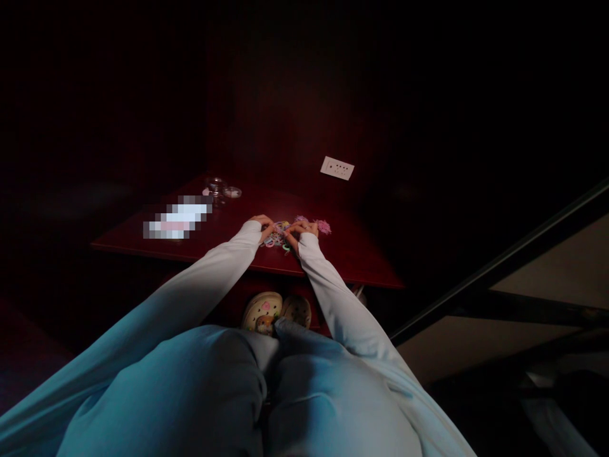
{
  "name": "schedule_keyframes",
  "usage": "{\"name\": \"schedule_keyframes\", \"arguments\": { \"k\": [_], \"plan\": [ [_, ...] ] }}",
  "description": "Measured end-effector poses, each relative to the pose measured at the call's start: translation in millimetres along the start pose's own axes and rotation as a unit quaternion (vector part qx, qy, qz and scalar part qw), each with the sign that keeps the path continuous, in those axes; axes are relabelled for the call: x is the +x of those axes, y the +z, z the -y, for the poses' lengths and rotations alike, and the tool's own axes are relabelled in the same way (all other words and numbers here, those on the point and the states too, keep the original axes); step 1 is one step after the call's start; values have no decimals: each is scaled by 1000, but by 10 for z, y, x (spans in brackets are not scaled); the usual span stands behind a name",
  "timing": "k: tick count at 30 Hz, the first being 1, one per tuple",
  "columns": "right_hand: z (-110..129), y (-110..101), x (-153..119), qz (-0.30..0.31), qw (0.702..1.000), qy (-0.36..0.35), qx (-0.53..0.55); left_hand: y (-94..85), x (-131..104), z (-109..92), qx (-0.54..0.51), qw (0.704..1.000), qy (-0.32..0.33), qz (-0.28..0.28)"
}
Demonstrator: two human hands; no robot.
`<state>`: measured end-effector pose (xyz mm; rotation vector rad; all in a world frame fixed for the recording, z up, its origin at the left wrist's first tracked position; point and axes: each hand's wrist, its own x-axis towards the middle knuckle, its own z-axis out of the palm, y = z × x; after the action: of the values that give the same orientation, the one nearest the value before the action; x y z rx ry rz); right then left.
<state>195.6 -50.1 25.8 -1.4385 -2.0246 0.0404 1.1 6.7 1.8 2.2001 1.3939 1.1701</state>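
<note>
Setting: dim indoor room, apparently a home or similar private room; exact type cannot be told. Evidence: dark red counter (pixel 228 235), bare-topped in part, against a dark red wall (pixel 280 133); white socket plate (pixel 337 168) on that wall; clear container (pixel 216 190), small, on the counter; clog shoes (pixel 263 311), pale, decorated, below its edge; deep shadow around; no workshop or kitchen fittings discernible

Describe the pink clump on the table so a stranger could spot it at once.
Start at the red table, then find the right hand. Just past that hand's outer side lies the pink clump. It looks pink throughout, unlike the many-coloured pile between that hand and the left hand, or the smaller purplish clump.
</note>
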Motion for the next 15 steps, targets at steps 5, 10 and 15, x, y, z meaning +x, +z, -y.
{"name": "schedule_keyframes", "arguments": {
  "k": [5,10,15],
  "plan": [
    [-10,18,-3,-6,1000,1,4,-52,-34,-13,-20,998,-43,-39],
    [-5,16,4,2,1000,11,3,-55,-39,5,-29,996,-52,-67],
    [-26,29,9,-7,1000,3,21,77,-4,19,-3,999,-12,-36]
  ]
}}
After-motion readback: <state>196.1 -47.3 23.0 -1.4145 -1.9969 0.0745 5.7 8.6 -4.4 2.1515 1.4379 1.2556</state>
